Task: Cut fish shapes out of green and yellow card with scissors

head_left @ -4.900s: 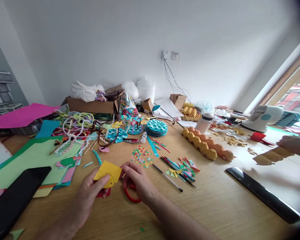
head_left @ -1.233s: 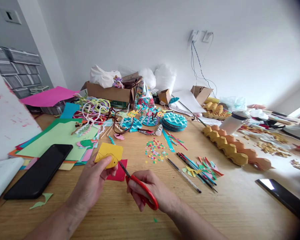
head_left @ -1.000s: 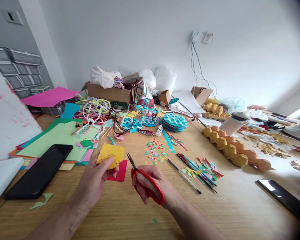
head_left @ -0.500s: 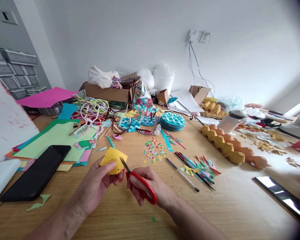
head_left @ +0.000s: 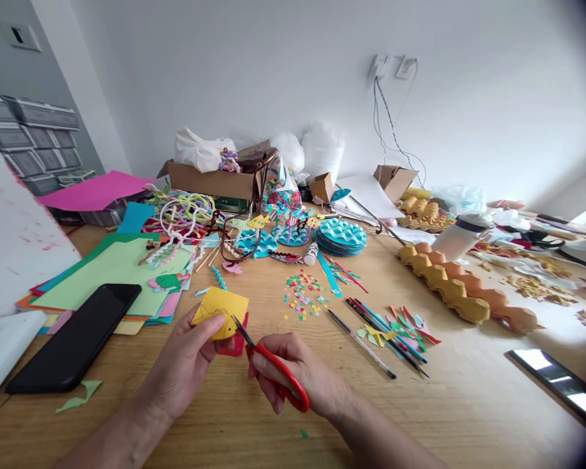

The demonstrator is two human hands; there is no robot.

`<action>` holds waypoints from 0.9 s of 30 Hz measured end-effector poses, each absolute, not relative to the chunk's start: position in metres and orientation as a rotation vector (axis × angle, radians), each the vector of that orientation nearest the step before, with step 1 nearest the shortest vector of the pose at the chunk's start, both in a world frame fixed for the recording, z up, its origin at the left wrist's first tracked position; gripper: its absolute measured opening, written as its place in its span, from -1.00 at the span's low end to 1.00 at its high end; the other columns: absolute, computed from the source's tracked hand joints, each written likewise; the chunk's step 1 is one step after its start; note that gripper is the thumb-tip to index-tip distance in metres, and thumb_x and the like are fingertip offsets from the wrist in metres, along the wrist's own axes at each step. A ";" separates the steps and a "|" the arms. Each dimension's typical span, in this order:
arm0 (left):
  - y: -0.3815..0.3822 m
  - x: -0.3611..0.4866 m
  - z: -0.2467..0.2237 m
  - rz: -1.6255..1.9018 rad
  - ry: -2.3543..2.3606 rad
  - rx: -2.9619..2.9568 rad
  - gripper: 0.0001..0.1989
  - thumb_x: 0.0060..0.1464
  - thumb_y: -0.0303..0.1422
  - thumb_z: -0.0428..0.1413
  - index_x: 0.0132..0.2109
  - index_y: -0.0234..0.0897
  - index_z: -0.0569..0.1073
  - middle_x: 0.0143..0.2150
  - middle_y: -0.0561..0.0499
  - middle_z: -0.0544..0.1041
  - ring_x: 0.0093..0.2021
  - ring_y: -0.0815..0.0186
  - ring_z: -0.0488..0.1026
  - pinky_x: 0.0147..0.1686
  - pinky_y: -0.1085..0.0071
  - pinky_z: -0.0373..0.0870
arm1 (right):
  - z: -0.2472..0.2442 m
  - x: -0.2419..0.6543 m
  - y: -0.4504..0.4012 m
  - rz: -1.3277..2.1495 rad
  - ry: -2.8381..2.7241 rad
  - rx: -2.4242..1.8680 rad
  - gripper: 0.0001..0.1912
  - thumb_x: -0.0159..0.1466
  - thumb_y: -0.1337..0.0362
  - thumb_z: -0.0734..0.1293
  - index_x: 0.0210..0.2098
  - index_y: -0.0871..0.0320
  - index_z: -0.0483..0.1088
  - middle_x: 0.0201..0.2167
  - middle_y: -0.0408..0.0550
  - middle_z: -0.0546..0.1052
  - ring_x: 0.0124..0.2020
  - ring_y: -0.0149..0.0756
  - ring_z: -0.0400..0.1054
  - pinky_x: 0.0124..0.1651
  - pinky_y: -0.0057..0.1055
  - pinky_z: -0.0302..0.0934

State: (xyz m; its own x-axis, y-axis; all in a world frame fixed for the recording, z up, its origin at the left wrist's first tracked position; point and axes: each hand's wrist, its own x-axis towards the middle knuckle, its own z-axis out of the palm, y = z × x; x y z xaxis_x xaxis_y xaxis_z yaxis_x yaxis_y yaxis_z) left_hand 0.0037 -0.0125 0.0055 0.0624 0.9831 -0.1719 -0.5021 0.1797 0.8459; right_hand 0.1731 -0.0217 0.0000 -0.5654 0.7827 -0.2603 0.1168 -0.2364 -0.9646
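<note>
Between the thumb and fingers of my left hand is a piece of yellow paper with a fish drawn on it in dark line. My right hand grips red-handled scissors, their blades pointing up and left at the paper's right edge, by the drawn fish. Whether the blades are fully closed I cannot tell. A piece of red paper shows behind the yellow one, near my left fingers. Past the paper lies a twisted blue pipe cleaner.
Round paper confetti lies ahead of the scissors. Pens and pencils with paper scraps lie to the right, near an egg carton. At left, a black phone rests by stacked coloured paper. Blue scalloped discs stand farther back.
The scissors' tips have shifted slightly left onto the yellow paper's edge. More of the red paper shows behind it. The whole view has shifted a little.
</note>
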 end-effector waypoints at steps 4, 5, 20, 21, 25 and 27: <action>-0.011 0.003 0.003 1.287 0.890 0.696 -0.85 -0.17 -0.38 0.27 -0.36 -0.30 0.52 -0.45 0.07 0.56 -0.47 0.40 0.46 -0.53 0.53 0.45 | 0.000 0.172 -0.023 1.826 -1.568 -1.099 -0.60 0.18 -0.01 0.24 -0.50 0.23 0.29 -0.77 -0.26 0.29 -0.79 -0.58 0.10 -0.70 -0.62 -0.07; -0.011 0.003 0.002 1.288 0.889 0.694 -0.86 -0.16 -0.38 0.26 -0.37 -0.30 0.51 -0.45 0.08 0.56 -0.46 0.40 0.46 -0.52 0.53 0.45 | 0.000 0.172 -0.023 1.829 -1.563 -1.100 -0.60 0.17 -0.01 0.24 -0.50 0.23 0.29 -0.77 -0.26 0.30 -0.79 -0.57 0.10 -0.70 -0.62 -0.07; -0.009 0.004 0.007 1.446 0.991 0.696 -0.91 -0.21 -0.41 0.25 -0.45 -0.20 0.50 -0.51 0.14 0.54 -0.52 0.39 0.42 -0.55 0.53 0.38 | 0.006 0.175 -0.023 1.868 -1.543 -1.055 -0.53 0.12 -0.10 0.25 -0.49 0.24 0.31 -0.79 -0.25 0.30 -0.80 -0.57 0.06 -0.69 -0.58 -0.13; -0.009 0.004 0.006 1.439 0.991 0.699 -0.92 -0.21 -0.41 0.25 -0.45 -0.21 0.50 -0.51 0.14 0.54 -0.53 0.40 0.42 -0.56 0.54 0.37 | 0.006 0.176 -0.023 1.871 -1.543 -1.041 -0.53 0.12 -0.11 0.25 -0.48 0.24 0.31 -0.78 -0.25 0.31 -0.80 -0.57 0.06 -0.69 -0.58 -0.13; -0.010 0.005 0.005 1.361 0.957 0.721 -0.93 -0.19 -0.39 0.24 -0.44 -0.22 0.52 -0.51 0.12 0.56 -0.53 0.38 0.44 -0.55 0.51 0.39 | 0.005 0.176 -0.021 1.876 -1.541 -1.027 -0.49 0.10 -0.15 0.26 -0.48 0.24 0.31 -0.79 -0.25 0.30 -0.79 -0.56 0.09 -0.68 -0.58 -0.12; -0.011 0.005 0.005 1.338 0.932 0.721 -0.90 -0.20 -0.38 0.25 -0.41 -0.22 0.53 -0.49 0.11 0.57 -0.50 0.36 0.46 -0.53 0.49 0.42 | 0.003 0.176 -0.021 1.872 -1.546 -1.036 -0.48 0.10 -0.17 0.26 -0.49 0.24 0.30 -0.79 -0.26 0.29 -0.79 -0.56 0.10 -0.69 -0.58 -0.12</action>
State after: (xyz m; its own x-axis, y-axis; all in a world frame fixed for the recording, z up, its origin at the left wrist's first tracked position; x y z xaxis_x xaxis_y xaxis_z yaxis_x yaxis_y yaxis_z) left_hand 0.0052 -0.0115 0.0048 -0.0125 0.9895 -0.1442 -0.4775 0.1208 0.8703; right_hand 0.1758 -0.0207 0.0030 -0.5876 0.7725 -0.2408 0.0905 -0.2329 -0.9683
